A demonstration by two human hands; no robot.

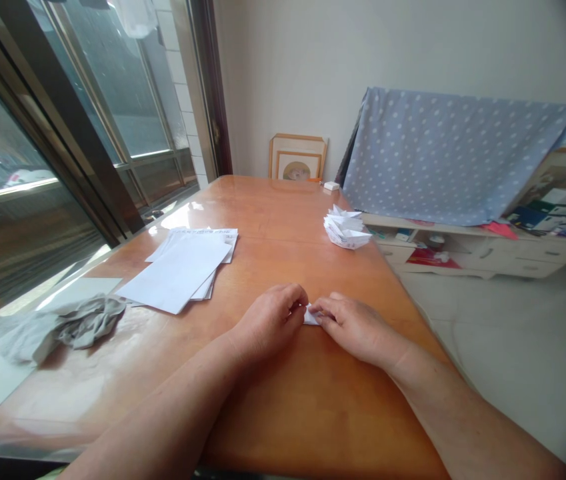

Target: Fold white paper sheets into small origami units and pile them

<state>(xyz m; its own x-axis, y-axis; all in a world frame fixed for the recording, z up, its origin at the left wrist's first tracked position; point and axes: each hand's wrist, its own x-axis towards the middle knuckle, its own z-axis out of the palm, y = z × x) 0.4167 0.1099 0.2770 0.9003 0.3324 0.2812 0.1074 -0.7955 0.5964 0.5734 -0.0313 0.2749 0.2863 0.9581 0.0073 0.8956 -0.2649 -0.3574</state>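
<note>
A small piece of folded white paper [311, 317] lies on the table between my two hands, mostly covered by the fingers. My left hand [277, 313] is closed with its fingers curled over the paper's left end. From the other side, my right hand [350, 321] pinches the paper's right part with thumb and fingertips. The exact shape of the fold is hidden. Farther off to the right sits a cluster of folded white paper pieces [347, 230] with pointed tips. Left of my hands is a stack of white paper sheets [177, 270], loosely fanned.
The wooden table [273, 213] has its right edge close beyond my right forearm. A crumpled grey cloth [87, 321] lies at the left. A small white box [331, 186] sits at the far end. Behind stand a dotted blue cloth [453, 153] and a low white cabinet [493, 257].
</note>
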